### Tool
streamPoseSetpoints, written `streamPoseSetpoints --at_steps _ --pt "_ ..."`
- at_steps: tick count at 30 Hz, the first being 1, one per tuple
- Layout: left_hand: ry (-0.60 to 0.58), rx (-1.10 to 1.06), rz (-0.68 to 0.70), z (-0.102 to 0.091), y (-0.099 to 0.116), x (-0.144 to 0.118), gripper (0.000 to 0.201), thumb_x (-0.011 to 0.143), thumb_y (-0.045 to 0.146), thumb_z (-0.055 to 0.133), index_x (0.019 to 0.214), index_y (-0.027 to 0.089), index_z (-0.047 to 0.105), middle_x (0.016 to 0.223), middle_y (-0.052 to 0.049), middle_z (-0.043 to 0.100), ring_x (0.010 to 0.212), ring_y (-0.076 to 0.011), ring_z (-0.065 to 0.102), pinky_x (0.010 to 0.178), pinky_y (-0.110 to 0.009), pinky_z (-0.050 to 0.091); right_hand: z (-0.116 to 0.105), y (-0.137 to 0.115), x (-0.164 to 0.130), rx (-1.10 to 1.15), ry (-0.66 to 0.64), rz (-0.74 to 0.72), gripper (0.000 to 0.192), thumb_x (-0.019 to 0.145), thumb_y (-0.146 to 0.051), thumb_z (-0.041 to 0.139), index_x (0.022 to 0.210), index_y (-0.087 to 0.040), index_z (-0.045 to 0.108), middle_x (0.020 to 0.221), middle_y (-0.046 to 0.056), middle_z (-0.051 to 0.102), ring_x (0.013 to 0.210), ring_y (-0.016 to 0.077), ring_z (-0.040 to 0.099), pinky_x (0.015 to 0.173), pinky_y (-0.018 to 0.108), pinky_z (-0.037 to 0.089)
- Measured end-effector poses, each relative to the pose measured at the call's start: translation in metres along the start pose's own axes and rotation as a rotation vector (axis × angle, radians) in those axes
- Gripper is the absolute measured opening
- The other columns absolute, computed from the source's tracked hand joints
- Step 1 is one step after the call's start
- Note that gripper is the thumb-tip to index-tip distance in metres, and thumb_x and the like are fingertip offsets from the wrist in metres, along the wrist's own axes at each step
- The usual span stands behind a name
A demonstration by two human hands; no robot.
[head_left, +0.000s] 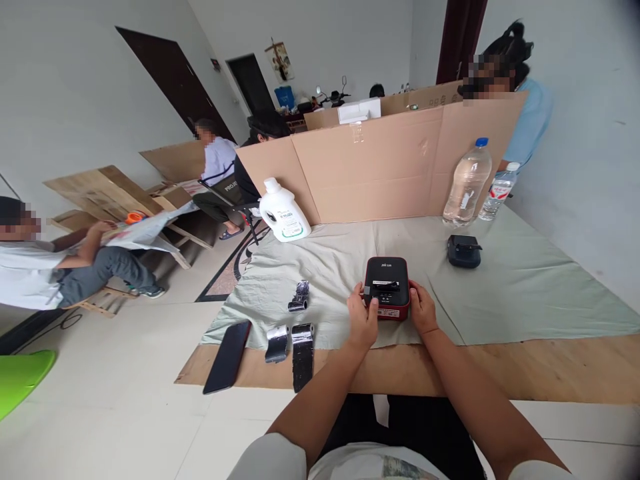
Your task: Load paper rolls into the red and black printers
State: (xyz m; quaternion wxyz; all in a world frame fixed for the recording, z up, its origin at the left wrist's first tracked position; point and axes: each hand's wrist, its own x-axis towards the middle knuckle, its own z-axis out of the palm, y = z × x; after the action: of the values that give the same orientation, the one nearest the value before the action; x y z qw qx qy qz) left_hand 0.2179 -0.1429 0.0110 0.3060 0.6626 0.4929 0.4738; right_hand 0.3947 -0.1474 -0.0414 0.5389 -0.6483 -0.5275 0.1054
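Phone (227,358) and longest roll (303,350) look most at risk in the head view: with the black-and-red device (387,270) as the clock's centre, they lie toward 8 o'clock, at the front rim of the wooden desk (550,367), where a brush from the left forearm (317,403) could tip the phone off or snag the roll's trailing film. The device is on the cloth (540,293) or just above it; I cannot tell which. The left hand (363,317) curls about its near left corner, thumb at the front, while the right hand (423,309) presses the opposite flank, fingers bent; if the 2 hands squeezed unevenly, the smooth shell might slip. Dragging it could bunch the loose, creased cloth and unsettle the big bottle (467,183) and small bottle (500,193) at 1 to 2 o'clock. The device is a round-cornered box, dark above and red below, with a glossy strip (387,286) across its top. Shiny, crinkled film also shows on the short roll (300,293) at 9 o'clock and the middle roll (277,343). Both bottles are clear plastic; the white jug (285,213) at 10 o'clock is opaque. Brown cardboard (370,177) stands folded at 12 o'clock.
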Motion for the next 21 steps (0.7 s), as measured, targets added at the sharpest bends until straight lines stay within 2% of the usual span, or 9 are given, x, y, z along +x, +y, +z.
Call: streamPoseSetpoints --at_steps 2,4,6,10,14,18,21 --pt "0.01 -0.158 -0.102 -0.003 -0.013 0.009 0.05 0.092 0.047 0.04 0.132 0.016 0.043 0.121 -0.014 0.055 0.11 -0.0222 0.054 0.096 -0.037 0.043 -0.002 -0.002 -0.001 -0.002 0.024 -0.06 0.053 0.093 -0.045 0.026 0.13 -0.016 0.051 0.128 0.014 0.058 0.118 0.0244 0.053 0.1 0.044 0.043" --pt "-0.008 -0.28 -0.215 -0.004 -0.024 0.023 0.044 0.091 0.045 0.042 0.124 0.018 0.049 0.116 -0.012 0.059 0.103 -0.0204 0.058 0.091 -0.036 0.046 -0.004 -0.005 -0.001 -0.019 0.039 -0.135 0.056 0.091 -0.046 0.026 0.135 -0.016 0.046 0.139 0.015 0.047 0.127 0.0261 0.046 0.102 0.046 0.04" --pt "-0.037 -0.384 -0.271 -0.005 -0.03 0.038 0.04 0.087 0.039 0.047 0.122 0.019 0.052 0.119 -0.011 0.06 0.105 -0.0206 0.058 0.092 -0.037 0.046 -0.005 -0.011 -0.003 -0.042 0.017 -0.204 0.058 0.09 -0.047 0.025 0.136 -0.017 0.044 0.147 0.014 0.037 0.134 0.0274 0.038 0.106 0.048 0.036" --pt "-0.138 -0.583 -0.255 -0.003 -0.036 0.058 0.055 0.076 0.023 0.055 0.131 0.023 0.05 0.141 -0.008 0.05 0.129 -0.0219 0.046 0.105 -0.037 0.039 -0.007 -0.026 -0.008 -0.054 -0.046 -0.28 0.058 0.089 -0.051 0.025 0.13 -0.018 0.05 0.15 0.012 0.033 0.135 0.0283 0.035 0.109 0.049 0.031" --pt "-0.283 -0.653 -0.241 0.0 -0.036 0.062 0.065 0.072 0.018 0.049 0.137 0.025 0.048 0.147 -0.003 0.045 0.135 -0.0224 0.041 0.107 -0.039 0.038 -0.006 -0.035 -0.011 -0.08 -0.059 -0.278 0.047 0.086 -0.052 0.034 0.106 -0.02 0.062 0.146 0.011 0.039 0.131 0.0299 0.038 0.106 0.05 0.033" --pt "-0.355 -0.567 -0.164 -0.001 -0.036 0.065 0.052 0.068 0.017 0.045 0.115 0.022 0.067 0.151 0.001 0.039 0.139 -0.0236 0.035 0.11 -0.036 0.035 -0.006 -0.038 -0.011 -0.067 -0.001 -0.348 0.033 0.086 -0.045 0.042 0.093 -0.022 0.064 0.137 0.01 0.047 0.127 0.0295 0.041 0.105 0.05 0.034" --pt "-0.393 -0.534 -0.112 -0.005 -0.04 0.069 0.048 0.065 0.017 0.045 0.106 0.022 0.07 0.149 0.001 0.041 0.141 -0.0254 0.032 0.112 -0.039 0.032 -0.005 -0.041 -0.011 -0.118 0.057 -0.379 0.027 0.085 -0.044 0.05 0.09 -0.022 0.065 0.133 0.01 0.049 0.124 0.0291 0.043 0.104 0.05 0.036"
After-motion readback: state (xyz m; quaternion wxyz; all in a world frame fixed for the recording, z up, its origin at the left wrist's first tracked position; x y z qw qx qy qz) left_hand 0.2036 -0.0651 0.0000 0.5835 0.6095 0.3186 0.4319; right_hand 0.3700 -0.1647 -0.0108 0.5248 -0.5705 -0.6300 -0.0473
